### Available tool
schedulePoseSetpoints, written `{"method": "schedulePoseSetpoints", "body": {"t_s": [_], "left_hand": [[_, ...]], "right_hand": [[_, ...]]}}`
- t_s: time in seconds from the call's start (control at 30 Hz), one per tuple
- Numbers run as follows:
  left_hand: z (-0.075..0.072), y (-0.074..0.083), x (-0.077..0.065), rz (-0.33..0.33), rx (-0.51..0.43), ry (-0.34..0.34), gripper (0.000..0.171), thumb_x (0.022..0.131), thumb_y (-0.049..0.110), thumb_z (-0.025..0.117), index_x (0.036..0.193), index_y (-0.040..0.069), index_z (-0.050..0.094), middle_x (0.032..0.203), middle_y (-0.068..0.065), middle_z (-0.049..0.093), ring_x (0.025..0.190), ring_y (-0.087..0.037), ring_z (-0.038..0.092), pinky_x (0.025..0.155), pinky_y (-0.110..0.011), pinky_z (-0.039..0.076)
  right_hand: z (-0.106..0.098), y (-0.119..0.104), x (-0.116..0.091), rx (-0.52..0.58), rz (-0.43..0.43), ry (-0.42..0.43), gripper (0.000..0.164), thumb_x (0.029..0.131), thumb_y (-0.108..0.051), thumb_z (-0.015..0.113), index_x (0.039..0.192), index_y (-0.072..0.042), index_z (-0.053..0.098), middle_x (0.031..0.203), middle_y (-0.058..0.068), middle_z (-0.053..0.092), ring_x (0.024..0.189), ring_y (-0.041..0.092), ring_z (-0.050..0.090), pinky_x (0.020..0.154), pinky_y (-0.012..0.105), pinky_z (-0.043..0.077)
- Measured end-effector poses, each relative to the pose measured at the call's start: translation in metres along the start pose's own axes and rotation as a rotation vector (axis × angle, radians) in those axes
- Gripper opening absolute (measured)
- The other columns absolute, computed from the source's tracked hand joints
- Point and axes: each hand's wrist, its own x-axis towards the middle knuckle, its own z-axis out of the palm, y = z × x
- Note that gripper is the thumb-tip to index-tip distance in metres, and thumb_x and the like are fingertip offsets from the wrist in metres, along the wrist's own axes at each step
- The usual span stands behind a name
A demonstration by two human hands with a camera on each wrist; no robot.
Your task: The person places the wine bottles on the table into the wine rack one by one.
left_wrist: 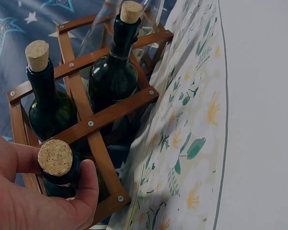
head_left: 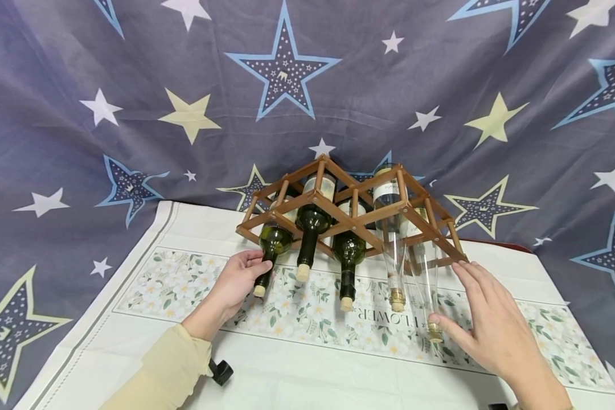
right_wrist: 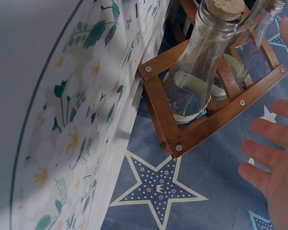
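A wooden lattice wine rack [head_left: 315, 197] stands at the back of the table and holds several corked bottles, necks toward me. At its left end my left hand [head_left: 234, 285] pinches the neck of a dark green wine bottle [head_left: 275, 239] between thumb and fingers, just below the cork [left_wrist: 55, 157]. Two more dark green bottles [head_left: 314, 219] [head_left: 348, 249] lie in the middle slots. Toward the right are two clear glass bottles [head_left: 392, 250] [right_wrist: 192, 79]. My right hand [head_left: 499, 324] is spread beside the rack's right end, fingers extended, thumb overlapping the outer clear bottle's neck in the head view.
A white tablecloth [head_left: 297, 373] with a floral printed band covers the table. Behind the rack hangs a dark blue-grey curtain [head_left: 348, 119] with stars, close to the rack's back. A black wrist device [head_left: 221, 372] shows at the left sleeve [head_left: 169, 364].
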Motion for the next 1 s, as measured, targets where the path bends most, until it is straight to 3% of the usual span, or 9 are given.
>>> {"method": "schedulePoseSetpoints", "body": {"t_s": [0.47, 0.73, 0.9, 1.0], "left_hand": [[-0.0001, -0.0015, 0.0041, 0.013, -0.039, -0.021, 0.055, 0.102, 0.013, 0.055, 0.146, -0.012, 0.034, 0.136, -0.026, 0.046, 0.132, -0.034, 0.042, 0.113, -0.045, 0.030], [0.0008, -0.0031, 0.0063, 0.012, -0.067, -0.025, 0.054, 0.102, 0.010, 0.053, 0.146, -0.014, 0.033, 0.135, -0.028, 0.047, 0.129, -0.035, 0.045, 0.113, -0.043, 0.031], [-0.0001, -0.0031, 0.0057, 0.011, -0.079, -0.041, 0.054, 0.102, 0.011, 0.053, 0.146, -0.014, 0.033, 0.135, -0.028, 0.048, 0.125, -0.033, 0.048, 0.109, -0.039, 0.035], [-0.0014, -0.0026, 0.0045, 0.005, -0.077, -0.048, 0.054, 0.102, 0.013, 0.053, 0.146, -0.012, 0.033, 0.134, -0.028, 0.049, 0.118, -0.031, 0.054, 0.095, -0.030, 0.046]], "right_hand": [[0.0015, 0.0022, -0.0008, 0.001, 0.000, 0.004, 0.103, 0.074, -0.057, 0.077, 0.154, -0.005, 0.037, 0.147, 0.022, 0.042, 0.136, 0.041, 0.037, 0.114, 0.050, 0.025], [0.0030, 0.0032, -0.0012, -0.007, -0.001, 0.002, 0.102, 0.075, -0.057, 0.076, 0.153, -0.003, 0.038, 0.147, 0.022, 0.043, 0.136, 0.041, 0.037, 0.114, 0.050, 0.025], [0.0042, 0.0036, -0.0021, -0.013, 0.002, -0.003, 0.101, 0.076, -0.056, 0.076, 0.154, -0.005, 0.037, 0.147, 0.022, 0.042, 0.136, 0.041, 0.037, 0.114, 0.049, 0.025], [0.0048, 0.0035, -0.0020, -0.013, 0.002, -0.002, 0.102, 0.075, -0.056, 0.076, 0.154, -0.005, 0.037, 0.147, 0.022, 0.042, 0.136, 0.040, 0.037, 0.114, 0.049, 0.026]]}}
